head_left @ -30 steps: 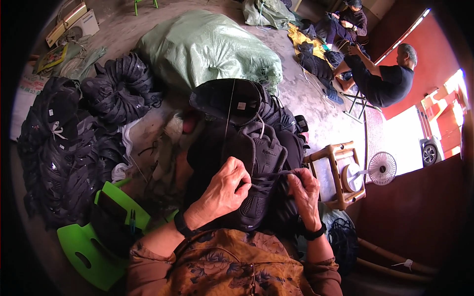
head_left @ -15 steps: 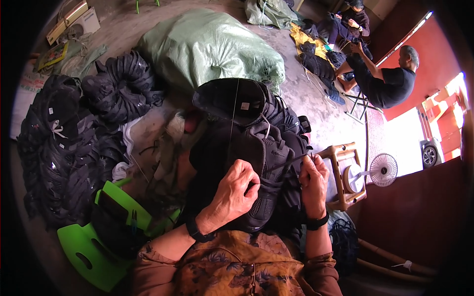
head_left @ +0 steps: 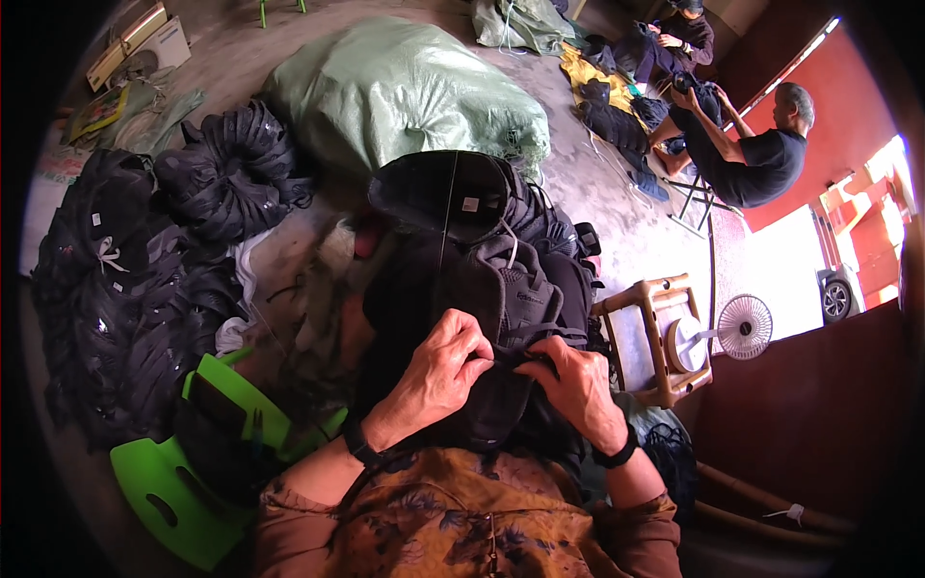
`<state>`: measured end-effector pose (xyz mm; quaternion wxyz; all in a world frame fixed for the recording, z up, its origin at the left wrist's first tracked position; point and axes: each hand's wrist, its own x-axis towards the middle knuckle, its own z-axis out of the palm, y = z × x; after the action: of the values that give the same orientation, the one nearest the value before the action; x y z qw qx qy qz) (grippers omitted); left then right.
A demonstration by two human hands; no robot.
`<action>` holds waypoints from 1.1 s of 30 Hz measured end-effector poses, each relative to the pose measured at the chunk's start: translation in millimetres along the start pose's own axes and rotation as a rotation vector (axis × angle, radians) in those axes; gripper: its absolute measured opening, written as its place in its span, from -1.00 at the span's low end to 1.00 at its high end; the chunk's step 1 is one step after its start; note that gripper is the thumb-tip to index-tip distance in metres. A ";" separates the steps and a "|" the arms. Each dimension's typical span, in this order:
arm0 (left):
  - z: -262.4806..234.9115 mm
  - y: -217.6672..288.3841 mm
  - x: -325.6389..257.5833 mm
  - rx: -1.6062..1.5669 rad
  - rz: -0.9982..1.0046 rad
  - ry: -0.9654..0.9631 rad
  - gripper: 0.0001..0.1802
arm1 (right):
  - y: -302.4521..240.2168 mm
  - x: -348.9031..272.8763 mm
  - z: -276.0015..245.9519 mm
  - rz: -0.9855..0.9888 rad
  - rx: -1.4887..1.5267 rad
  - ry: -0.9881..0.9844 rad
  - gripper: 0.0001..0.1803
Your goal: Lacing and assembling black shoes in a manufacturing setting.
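A black shoe upper point(head_left: 520, 289) with mesh and lacing lies on my lap, its front toward me. Over the near part of it, my left hand point(head_left: 438, 371) has thumb and forefinger pinched together at a dark strap or lace; what sits between the tips is too small to make out. From the right, my right hand point(head_left: 573, 385) pinches at the same spot, its fingertips close to the left ones. A thin pale thread point(head_left: 447, 212) runs down across the dark material beyond my left hand. Another dark piece with a white label point(head_left: 470, 204) lies beyond the upper.
Piles of black uppers point(head_left: 106, 318) lie at left, near a green plastic chair point(head_left: 173, 491) holding pliers. A big pale-green sack point(head_left: 405, 87) stands ahead. At right are a bamboo-framed stool point(head_left: 631, 332) with a fan point(head_left: 744, 328). Two people point(head_left: 761, 164) sit farther off, handling dark pieces.
My right hand has come in from the right, where it held a dark strand drawn out, to meet my left hand. My left hand has shifted slightly left.
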<state>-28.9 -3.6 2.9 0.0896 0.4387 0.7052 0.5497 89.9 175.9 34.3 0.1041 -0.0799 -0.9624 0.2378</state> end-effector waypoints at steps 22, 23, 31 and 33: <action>4.2 9.4 -2.8 -0.005 -0.037 0.055 -0.55 | 49.7 -20.5 -0.8 0.393 0.578 -0.084 -0.61; 4.6 10.0 -2.7 0.043 0.012 0.068 -0.55 | 54.0 -21.5 2.2 0.381 0.540 -0.074 -0.68; 20.8 8.1 2.5 0.240 0.155 -0.069 0.16 | 60.8 -0.2 -21.7 0.572 1.576 -0.205 -0.71; 23.4 4.4 1.8 0.247 0.153 -0.076 0.17 | 55.6 24.0 -27.9 0.605 1.655 -0.136 -0.72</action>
<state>-13.5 14.1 -1.7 0.0194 0.5194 0.7280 0.4470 79.2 241.7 36.0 0.0038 -0.2159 -0.4235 0.8798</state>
